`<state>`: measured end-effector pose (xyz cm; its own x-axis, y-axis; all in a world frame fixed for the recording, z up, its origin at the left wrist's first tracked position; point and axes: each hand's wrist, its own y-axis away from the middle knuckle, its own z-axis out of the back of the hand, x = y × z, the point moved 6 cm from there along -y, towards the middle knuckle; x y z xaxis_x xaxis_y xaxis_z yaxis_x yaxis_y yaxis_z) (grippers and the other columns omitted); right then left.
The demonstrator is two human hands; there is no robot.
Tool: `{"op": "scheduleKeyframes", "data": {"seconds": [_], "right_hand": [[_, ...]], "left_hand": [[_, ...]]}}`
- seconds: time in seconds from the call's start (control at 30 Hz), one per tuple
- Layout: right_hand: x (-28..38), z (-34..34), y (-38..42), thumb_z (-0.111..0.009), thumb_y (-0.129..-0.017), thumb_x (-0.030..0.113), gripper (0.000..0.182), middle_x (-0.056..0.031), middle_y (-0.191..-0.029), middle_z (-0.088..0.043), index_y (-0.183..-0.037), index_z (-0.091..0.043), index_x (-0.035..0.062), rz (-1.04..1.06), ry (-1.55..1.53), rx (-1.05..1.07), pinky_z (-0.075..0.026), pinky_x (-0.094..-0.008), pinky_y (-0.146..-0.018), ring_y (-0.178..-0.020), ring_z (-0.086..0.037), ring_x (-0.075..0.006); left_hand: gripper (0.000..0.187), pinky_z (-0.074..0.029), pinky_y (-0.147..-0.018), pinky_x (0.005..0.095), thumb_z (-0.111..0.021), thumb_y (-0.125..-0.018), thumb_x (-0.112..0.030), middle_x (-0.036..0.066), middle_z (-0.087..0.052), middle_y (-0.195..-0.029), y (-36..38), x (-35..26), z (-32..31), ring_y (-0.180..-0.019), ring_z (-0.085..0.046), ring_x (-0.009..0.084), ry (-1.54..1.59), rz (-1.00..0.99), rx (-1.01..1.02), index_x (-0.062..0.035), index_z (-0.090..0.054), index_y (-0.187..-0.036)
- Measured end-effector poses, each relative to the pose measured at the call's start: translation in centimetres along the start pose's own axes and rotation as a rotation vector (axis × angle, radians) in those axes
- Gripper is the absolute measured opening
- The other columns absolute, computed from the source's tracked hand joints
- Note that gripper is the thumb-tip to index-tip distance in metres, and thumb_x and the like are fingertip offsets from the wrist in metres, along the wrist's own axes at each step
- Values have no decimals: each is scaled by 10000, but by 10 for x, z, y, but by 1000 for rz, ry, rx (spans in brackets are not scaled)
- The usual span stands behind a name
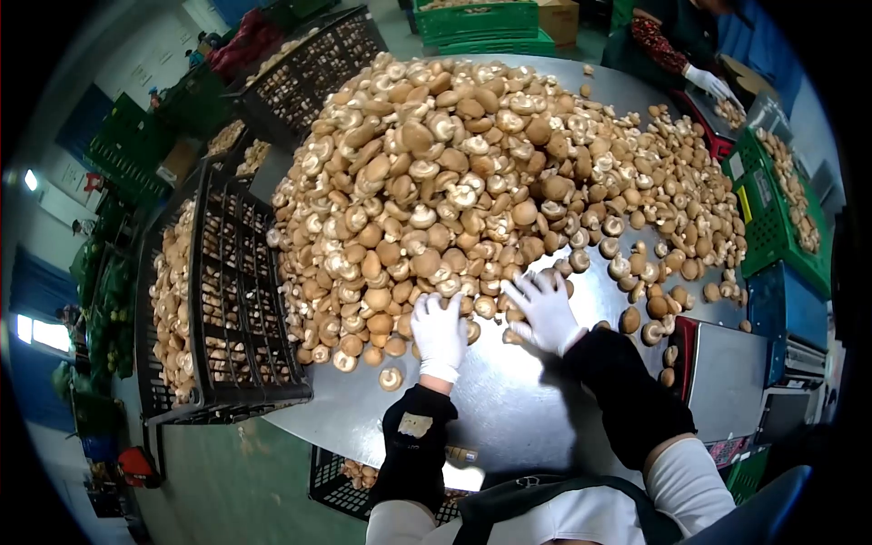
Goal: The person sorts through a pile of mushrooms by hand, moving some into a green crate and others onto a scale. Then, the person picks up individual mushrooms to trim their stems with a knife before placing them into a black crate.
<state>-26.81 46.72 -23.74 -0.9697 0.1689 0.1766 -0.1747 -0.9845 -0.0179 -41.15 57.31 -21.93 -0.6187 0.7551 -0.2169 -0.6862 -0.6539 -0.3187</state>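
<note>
Fingers: right hand (543, 313) spread wide, left hand (440, 334) slightly parted, both at the near edge of the mushroom pile (427, 182). Metal tabletop (495, 391) showed between and below them; black crate (241, 291) stood beside the pile.

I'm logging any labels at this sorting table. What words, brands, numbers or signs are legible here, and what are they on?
No text is readable.
Marks on the black left sleeve: too small and blurred.
Yellow label on the green crate at the right: no words distinguishable.
Print on the cardboard box at the top: too blurred.
Papers on the back wall: too small.
</note>
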Motion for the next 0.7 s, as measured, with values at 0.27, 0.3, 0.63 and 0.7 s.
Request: {"op": "scheduleKeyframes", "data": {"seconds": [0.27,0.3,0.63,0.7], "right_hand": [[51,-3,114,-613,-786,274,537,-126,-1358,-428,-1301,-485,192,123,-157,-16,-247,-601,-1030,-1276,-356,-390],[53,-2,123,-614,-785,282,500,-111,-1323,-466,-1267,-525,185,102,-174,44,-244,-609,-1026,-1254,-374,-393],[67,31,134,-684,-821,208,379,-109,-859,-618,-1161,-613,56,-271,-1177,173,-487,-281,-688,-727,-590,-174],[69,9,138,-686,-827,206,380,-98,-816,-607,-1165,-610,48,-263,-1147,168,-479,-272,-662,-693,-569,-148]], "left_hand": [[310,-363,-921,455,-670,-752,-147,85,-547,-1006,37,-2,15,-1068,-477,314,121,-92,15,-136,-664,-1061],[294,-392,-883,430,-670,-760,-144,81,-569,-980,49,-7,17,-1019,-509,301,166,-92,26,-127,-668,-1053],[197,-518,-558,296,-764,-727,-91,92,-663,-771,137,-63,46,-603,-635,236,595,25,26,-40,-689,-902],[185,-522,-570,304,-763,-728,-89,95,-667,-778,141,-69,55,-615,-640,241,608,0,-36,-39,-689,-890]]}}
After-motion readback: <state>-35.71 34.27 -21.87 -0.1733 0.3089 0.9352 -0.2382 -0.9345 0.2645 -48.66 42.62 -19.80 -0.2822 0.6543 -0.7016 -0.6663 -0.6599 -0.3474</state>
